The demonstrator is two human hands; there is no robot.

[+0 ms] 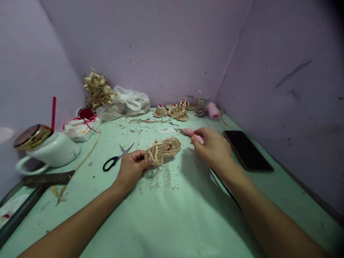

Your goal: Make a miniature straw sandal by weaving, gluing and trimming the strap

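My left hand is closed on the near end of a small woven straw slipper, with its thumb and fingers at the edge. The slipper is tilted up above the table, and red bits show on it. Farther right, the fingers of my right hand are closed around the near part of a pink tool with a narrow pointed tip. My fingers partly cover that tool, so its exact kind is unclear. Beside my left hand lie scissors with black handles, blades spread.
A phone lies right of my right hand. At the back are several straw pieces, a pink thread spool and a plastic bag. A white mug and a dark-handled tool are at left.
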